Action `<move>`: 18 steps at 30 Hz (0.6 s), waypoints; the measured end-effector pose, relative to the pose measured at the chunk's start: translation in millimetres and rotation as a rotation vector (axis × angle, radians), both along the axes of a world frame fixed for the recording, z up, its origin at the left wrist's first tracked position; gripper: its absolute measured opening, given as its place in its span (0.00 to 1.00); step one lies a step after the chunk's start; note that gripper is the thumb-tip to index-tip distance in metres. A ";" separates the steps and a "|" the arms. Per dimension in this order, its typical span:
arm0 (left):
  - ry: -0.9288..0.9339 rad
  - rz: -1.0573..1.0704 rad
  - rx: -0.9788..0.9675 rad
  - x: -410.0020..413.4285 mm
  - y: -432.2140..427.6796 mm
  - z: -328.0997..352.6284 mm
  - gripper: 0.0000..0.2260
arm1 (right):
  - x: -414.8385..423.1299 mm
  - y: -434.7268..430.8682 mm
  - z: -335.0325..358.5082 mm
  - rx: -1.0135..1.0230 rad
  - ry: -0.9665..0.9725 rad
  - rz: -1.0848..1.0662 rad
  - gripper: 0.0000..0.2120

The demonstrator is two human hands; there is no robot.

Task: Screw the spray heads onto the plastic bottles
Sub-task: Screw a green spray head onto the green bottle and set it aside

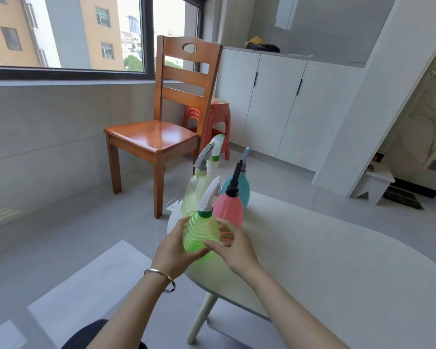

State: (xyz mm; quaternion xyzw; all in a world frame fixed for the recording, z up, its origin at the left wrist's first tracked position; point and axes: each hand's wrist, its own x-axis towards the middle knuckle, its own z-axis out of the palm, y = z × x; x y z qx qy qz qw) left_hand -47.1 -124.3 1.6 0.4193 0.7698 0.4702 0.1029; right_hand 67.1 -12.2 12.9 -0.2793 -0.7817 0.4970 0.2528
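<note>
A clear green plastic bottle [199, 233] with a white spray head [210, 195] on its neck stands upright near the left end of the white table [325, 260]. My left hand [173, 248] grips its left side and my right hand [230, 244] grips its right side. Just behind it stand a pink bottle [229, 210] with a black spray head [234, 181], a pale yellow bottle [194, 192] with a grey spray head [204, 157], a teal bottle [242, 186], and a white bottle with a white and green head [217, 147].
A wooden chair [161, 132] stands on the floor beyond the table, with a red plastic stool [217, 119] behind it. White cabinets [282, 107] line the far wall. A pale rug [106, 280] lies under my arms.
</note>
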 end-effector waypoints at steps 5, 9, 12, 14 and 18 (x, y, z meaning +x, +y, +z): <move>0.010 0.032 -0.004 0.9 1.1 -4.6 0.35 | 0.8 2.1 -2.7 -0.011 -0.034 0.035 0.27; -0.016 0.016 0.002 2.0 0.2 -6.1 0.36 | 4.6 4.3 -5.3 -0.020 -0.071 0.051 0.25; -0.012 0.013 -0.013 3.9 -0.7 -9.1 0.39 | 15.2 7.1 3.8 -0.026 -0.094 0.021 0.27; 0.003 0.015 -0.026 5.0 -1.0 -9.3 0.40 | 27.0 7.1 21.8 -0.001 -0.082 0.005 0.28; -0.038 0.010 0.061 7.7 -3.0 -3.4 0.40 | 67.0 -1.5 100.4 0.049 0.201 -0.034 0.22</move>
